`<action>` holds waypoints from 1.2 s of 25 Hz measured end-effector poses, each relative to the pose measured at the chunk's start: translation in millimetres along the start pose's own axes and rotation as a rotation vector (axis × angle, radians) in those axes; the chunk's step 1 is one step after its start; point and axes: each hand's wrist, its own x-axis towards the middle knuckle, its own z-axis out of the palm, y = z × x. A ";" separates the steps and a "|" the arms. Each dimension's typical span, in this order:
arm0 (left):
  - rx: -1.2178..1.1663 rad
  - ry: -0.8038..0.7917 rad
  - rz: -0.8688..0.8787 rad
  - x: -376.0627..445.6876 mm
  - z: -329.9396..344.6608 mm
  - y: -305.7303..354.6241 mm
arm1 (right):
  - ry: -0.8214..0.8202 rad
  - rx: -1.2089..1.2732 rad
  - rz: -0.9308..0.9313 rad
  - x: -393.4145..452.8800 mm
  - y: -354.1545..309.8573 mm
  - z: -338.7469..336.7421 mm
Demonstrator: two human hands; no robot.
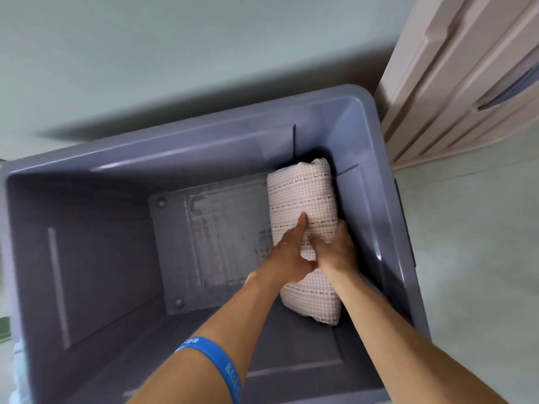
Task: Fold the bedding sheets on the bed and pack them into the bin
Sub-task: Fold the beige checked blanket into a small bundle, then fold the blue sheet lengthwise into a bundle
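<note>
A: Item one: folded sheet, pink check with banded trim. Location?

B: Inside the grey bin, lying on the floor of it, tight along the right-hand wall, far end near the back corner. The bin's base to its left is bare.

A: Item two: left hand. Condition?

B: Fingers straight, laid flat on top of the bundle, forefinger pointing up its length. Pressing, not gripping, as far as can be judged. A blue wristband sits on that forearm.

A: Item three: right hand.

B: On the bundle's right side, between cloth and bin wall. Fingers appear to curl over the edge of the sheet; the fingertips themselves are hidden, so how firm the hold is cannot be told.

A: Handling note for the step?

B: Seat it square. Push it flush to the wall and corner while the flat hand keeps the folds from springing open. Let go with the right hand first, sliding it out upward so it does not drag the outer layer loose. That should leave the open floor free for the next bundle.

A: Adjacent stock?

B: Beige drawer unit, just beside the bin.
</note>
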 end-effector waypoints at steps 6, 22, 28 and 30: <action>-0.055 -0.018 -0.006 -19.3 5.4 -1.0 | 0.187 -0.251 -0.227 -52.6 17.2 0.2; 0.068 0.153 -0.026 -109.8 9.8 -35.7 | 0.197 -0.667 -0.075 -91.2 20.6 -7.6; -0.041 0.476 -0.011 -256.2 -54.5 1.5 | 0.232 -0.684 -0.712 -226.6 -75.1 -29.1; -0.069 0.613 0.005 -336.3 -94.3 13.8 | 0.192 -0.668 -0.808 -297.5 -130.3 -44.6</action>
